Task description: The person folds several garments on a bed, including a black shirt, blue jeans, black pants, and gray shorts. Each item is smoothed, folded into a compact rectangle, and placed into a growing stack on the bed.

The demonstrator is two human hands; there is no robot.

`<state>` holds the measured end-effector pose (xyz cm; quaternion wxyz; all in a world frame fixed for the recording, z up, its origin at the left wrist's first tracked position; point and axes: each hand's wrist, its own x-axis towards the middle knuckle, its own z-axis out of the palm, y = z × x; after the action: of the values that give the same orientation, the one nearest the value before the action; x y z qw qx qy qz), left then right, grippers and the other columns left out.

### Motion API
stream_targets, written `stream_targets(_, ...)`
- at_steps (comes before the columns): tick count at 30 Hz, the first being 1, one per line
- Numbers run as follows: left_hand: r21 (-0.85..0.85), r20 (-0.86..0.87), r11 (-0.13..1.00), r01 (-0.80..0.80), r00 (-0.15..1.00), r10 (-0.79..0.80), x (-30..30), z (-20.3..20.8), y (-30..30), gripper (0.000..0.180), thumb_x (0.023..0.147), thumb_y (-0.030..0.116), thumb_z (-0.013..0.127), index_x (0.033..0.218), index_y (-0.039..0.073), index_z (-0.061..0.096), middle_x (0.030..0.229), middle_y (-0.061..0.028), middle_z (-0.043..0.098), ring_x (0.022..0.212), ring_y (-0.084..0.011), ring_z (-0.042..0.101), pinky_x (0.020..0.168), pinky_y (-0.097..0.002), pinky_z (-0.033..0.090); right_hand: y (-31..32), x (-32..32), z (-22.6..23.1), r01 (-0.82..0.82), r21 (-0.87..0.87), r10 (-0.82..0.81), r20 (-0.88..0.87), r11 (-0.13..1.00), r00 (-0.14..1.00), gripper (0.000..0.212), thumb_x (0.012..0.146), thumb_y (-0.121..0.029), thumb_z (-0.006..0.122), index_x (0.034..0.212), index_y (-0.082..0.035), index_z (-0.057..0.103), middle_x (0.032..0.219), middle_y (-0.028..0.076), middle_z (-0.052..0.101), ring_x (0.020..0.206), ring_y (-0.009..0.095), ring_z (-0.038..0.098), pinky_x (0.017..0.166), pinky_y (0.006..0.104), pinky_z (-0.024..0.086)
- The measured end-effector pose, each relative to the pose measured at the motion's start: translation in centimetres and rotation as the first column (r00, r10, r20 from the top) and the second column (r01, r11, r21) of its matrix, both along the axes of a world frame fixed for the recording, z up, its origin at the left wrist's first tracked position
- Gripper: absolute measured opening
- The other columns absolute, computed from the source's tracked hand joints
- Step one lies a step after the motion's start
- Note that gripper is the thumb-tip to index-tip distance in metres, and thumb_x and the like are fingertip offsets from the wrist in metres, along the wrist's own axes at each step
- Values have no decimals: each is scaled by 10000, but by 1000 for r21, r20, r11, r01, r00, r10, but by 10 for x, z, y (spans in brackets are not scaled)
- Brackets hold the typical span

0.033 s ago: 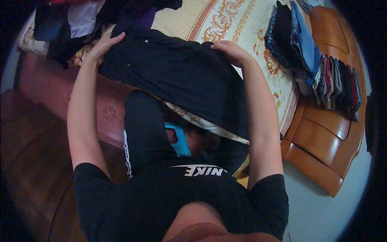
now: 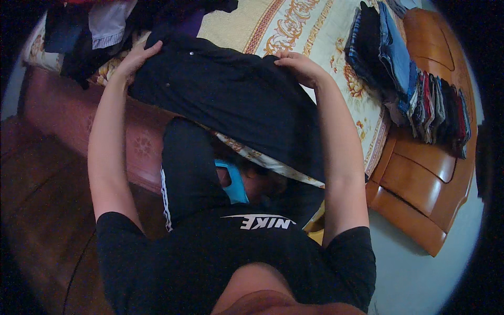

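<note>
Where the lap lies, nearest: dark trousers [image 2: 189, 163], white stripes down 1 side; bright blue item [image 2: 239, 184] below, kind unclear.
Black garment [image 2: 226, 100]: 1, spread over the near edge of the patterned bed cover [image 2: 296, 26], 2 small round fasteners showing.
Left hand [image 2: 136, 61]: gripping the garment's left end, thumb on top, fingers hidden.
Right hand [image 2: 300, 68]: narrow pinch at its far edge.
Step in hand: apparently spreading and straightening cloth.
Next move: seems to call for both hands together, edges kept level.
Folded clothes [image 2: 391, 50]: 2 groups, right, by wooden headboard [image 2: 420, 173].
Loose clothes [image 2: 107, 26]: heap, far left.
</note>
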<state>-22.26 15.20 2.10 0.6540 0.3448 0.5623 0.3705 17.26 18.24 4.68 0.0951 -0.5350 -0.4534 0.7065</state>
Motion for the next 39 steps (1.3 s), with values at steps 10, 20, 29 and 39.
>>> stream_targets(10,211,-930,948,237,348,120,-10,-23,18,598,852,435,491,1239,-12,398,1120,-220,540,1025,-327,528,878,-356,399,9,0,-48,256,329,-233,-109,909,966,267,819,-30,469,1073,-30,551,945,67,596,827,143,554,773,256,434)
stream_targets(20,414,-772,901,132,576,270,-37,-73,31,551,863,438,452,1106,-53,513,1066,-225,566,1033,-325,520,883,-334,380,14,5,-55,107,458,-108,-24,882,994,259,782,-16,518,1028,-33,597,963,61,608,864,129,544,796,247,417)
stream_targets(29,317,-450,942,108,892,49,-56,-41,-16,539,835,397,549,1210,20,461,1119,-83,534,1008,-160,491,879,-259,372,-83,9,-22,-220,956,-480,287,192,829,271,798,-82,558,1058,-17,526,1094,171,521,1026,328,482,885,375,387)
stream_targets(39,514,-478,858,0,830,287,-27,-12,-57,470,739,121,685,1171,49,514,1115,-90,543,989,-149,520,851,-251,408,-308,41,-70,-508,775,-514,630,375,582,278,678,-145,661,920,-74,545,840,85,536,829,263,521,696,380,405)
